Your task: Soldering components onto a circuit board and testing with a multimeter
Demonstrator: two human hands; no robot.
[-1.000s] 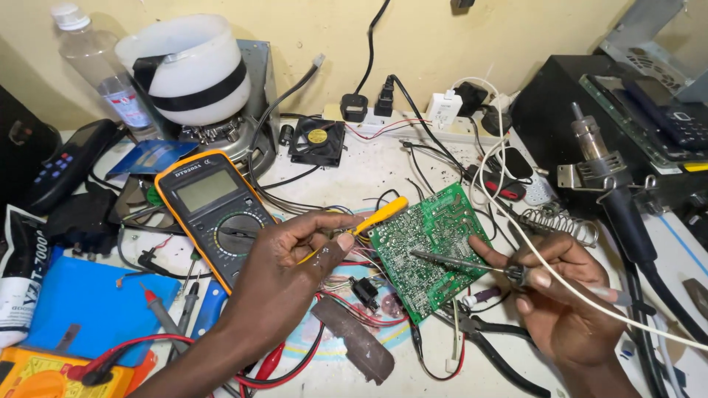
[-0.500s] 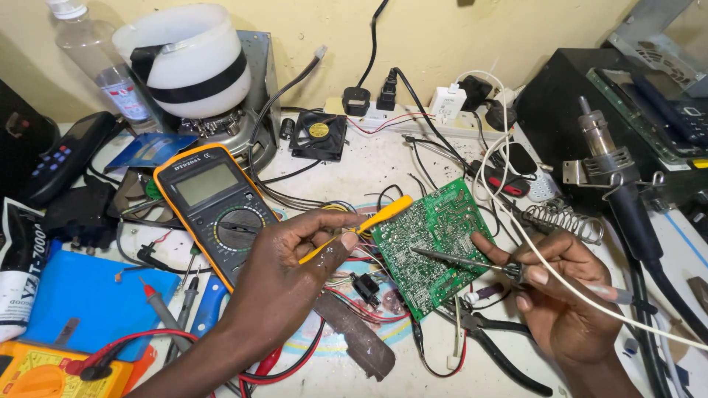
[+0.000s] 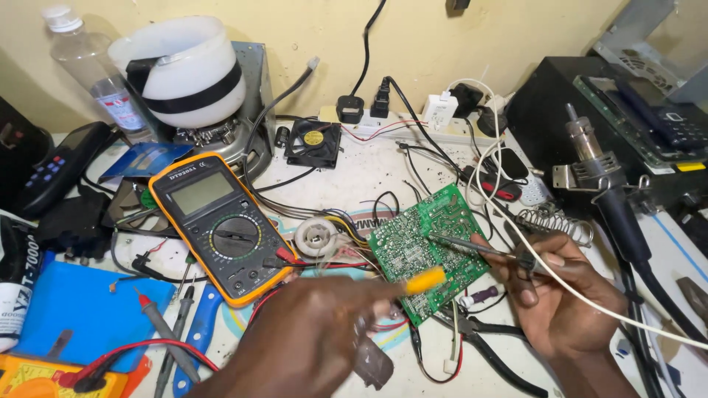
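Note:
A green circuit board (image 3: 431,243) stands tilted on the cluttered bench, solder side facing me. My right hand (image 3: 557,295) grips a soldering iron (image 3: 479,249) whose tip rests on the board's middle. My left hand (image 3: 310,339), blurred by motion, holds a thin yellow-handled tool (image 3: 424,280) that lies over the board's lower left part. A yellow-cased multimeter (image 3: 217,225) lies just left of the board, its red probe lead trailing toward me.
A hot-air wand (image 3: 601,184) sits in its holder at right beside a black station (image 3: 634,125). A small fan (image 3: 313,141), a power strip (image 3: 413,118), a white tub (image 3: 184,70), a plastic bottle (image 3: 88,66), pliers (image 3: 487,346) and a blue mat (image 3: 70,309) crowd the bench.
My left hand has dropped lower and toward me with the yellow tool, now blurred. The soldering iron in my right hand stays on the board.

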